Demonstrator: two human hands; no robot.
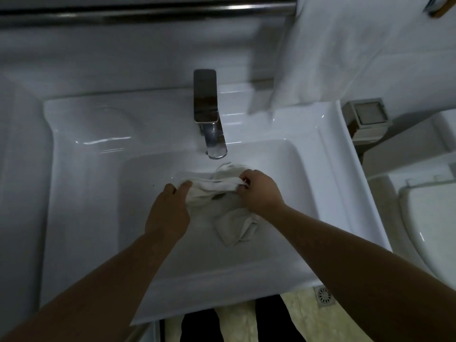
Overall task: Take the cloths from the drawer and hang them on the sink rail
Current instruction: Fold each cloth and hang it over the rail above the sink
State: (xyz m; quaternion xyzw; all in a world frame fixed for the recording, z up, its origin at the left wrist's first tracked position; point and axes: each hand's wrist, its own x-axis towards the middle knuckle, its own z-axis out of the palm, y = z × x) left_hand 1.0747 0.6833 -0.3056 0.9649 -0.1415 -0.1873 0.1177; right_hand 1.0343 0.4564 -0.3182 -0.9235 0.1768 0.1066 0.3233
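Observation:
Both hands hold one white cloth [214,186] stretched between them over the basin of the white sink [318,169]. My left hand [170,208] grips its left end and my right hand [259,191] pinches its right end. A second crumpled cloth [234,228] lies in the basin just below my right wrist. The metal rail [148,11] runs along the wall at the top. A white cloth [333,53] hangs over the rail's right end, down to the sink's back edge.
A chrome faucet [209,114] stands at the back of the sink, its spout just above the held cloth. A toilet [429,223] sits to the right, with a square metal holder [367,114] behind it. A floor drain [324,296] shows below the sink.

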